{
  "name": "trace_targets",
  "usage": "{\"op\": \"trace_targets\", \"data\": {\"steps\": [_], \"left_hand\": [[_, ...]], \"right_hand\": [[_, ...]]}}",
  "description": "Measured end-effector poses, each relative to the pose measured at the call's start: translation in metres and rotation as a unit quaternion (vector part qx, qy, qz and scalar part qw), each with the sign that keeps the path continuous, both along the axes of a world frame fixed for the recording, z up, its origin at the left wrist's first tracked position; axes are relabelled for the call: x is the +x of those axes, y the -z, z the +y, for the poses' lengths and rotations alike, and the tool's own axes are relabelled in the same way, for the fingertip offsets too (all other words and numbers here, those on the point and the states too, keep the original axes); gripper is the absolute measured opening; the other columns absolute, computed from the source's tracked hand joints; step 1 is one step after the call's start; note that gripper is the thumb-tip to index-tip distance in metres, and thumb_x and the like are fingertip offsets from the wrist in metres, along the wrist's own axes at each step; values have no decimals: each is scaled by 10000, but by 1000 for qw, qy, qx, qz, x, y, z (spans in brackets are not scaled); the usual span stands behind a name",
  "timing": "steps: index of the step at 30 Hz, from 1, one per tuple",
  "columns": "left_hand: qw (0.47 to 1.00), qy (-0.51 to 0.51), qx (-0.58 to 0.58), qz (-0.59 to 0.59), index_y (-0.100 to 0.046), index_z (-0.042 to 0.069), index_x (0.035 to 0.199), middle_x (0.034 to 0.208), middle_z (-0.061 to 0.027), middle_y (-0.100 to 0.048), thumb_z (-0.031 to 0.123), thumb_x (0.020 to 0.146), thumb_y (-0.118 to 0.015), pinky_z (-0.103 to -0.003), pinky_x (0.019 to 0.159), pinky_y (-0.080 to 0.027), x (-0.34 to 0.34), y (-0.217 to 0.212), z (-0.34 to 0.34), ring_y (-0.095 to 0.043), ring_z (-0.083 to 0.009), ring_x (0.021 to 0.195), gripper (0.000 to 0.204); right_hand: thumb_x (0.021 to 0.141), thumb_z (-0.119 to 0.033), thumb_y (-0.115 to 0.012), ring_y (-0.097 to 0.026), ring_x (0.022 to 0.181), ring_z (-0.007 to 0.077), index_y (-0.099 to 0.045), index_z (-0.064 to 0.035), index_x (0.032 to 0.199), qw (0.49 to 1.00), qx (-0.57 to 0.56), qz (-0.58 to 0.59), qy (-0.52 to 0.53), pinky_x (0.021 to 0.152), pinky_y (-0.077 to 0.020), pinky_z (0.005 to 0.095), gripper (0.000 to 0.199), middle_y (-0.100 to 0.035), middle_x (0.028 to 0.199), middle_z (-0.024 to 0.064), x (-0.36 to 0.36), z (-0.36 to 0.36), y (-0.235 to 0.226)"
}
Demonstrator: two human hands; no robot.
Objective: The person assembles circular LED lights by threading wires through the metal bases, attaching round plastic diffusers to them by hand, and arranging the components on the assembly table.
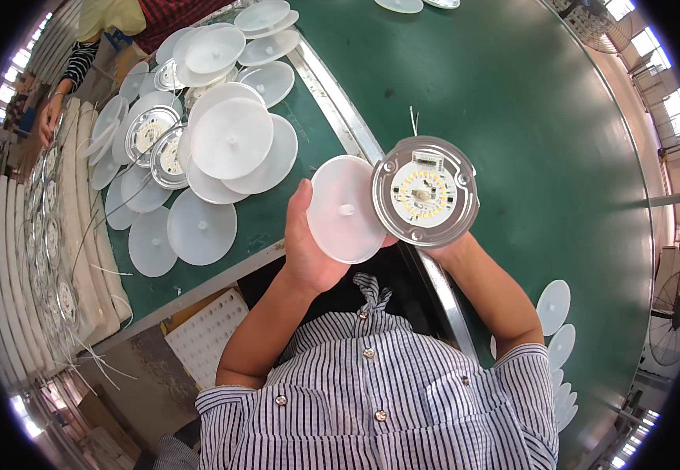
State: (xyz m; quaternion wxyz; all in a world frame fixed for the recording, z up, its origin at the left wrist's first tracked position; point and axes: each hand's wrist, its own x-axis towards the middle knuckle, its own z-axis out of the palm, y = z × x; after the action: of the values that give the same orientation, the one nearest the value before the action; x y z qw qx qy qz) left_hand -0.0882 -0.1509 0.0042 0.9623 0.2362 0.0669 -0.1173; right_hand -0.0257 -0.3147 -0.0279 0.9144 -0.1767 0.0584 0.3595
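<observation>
Fingers of the left hand curl round the edge of a white translucent disc at frame centre; the right hand, mostly hidden, grips a round metal lamp base overlapping its right edge. More white discs are heaped upper left on the green counter.

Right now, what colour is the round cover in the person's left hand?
The round cover in the left hand is milky white, seen best in the head view.
</observation>
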Motion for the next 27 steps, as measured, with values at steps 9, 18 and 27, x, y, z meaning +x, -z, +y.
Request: {"op": "trace_targets", "data": {"steps": [9, 18, 27], "left_hand": [[999, -3, -33, 17, -333, 41, 1260, 1248, -152, -399, 604, 789, -333, -603, 833, -381, -5, 5, 5, -415, -336, 1130, 734], [998, -18, -62, -8, -368, 42, 1233, 1198, -130, -449, 586, 830, -282, -432, 923, -372, -7, 5, 9, -452, -248, 1105, 682], [993, 10, -115, -30, -388, 15, 1205, 1139, -137, -487, 547, 865, -245, -364, 876, -427, -10, 11, 10, -506, -231, 1037, 647]], "right_hand": [[777, -158, -577, -582, 910, 247, -448, -52, 1167, 999, 9, 3, -34, 693, -544, 403, 424, -554, 1079, 122, -3, 6, -9], [742, -97, -644, -469, 516, 79, -539, -14, 769, 641, -479, -598, -48, 474, -395, 234, 137, -516, 601, 34, -7, 29, -64], [719, -82, -637, -545, 587, 278, -489, -20, 742, 558, -431, -708, -34, 524, -442, 332, 162, -563, 728, 97, -8, 44, -66]]}}
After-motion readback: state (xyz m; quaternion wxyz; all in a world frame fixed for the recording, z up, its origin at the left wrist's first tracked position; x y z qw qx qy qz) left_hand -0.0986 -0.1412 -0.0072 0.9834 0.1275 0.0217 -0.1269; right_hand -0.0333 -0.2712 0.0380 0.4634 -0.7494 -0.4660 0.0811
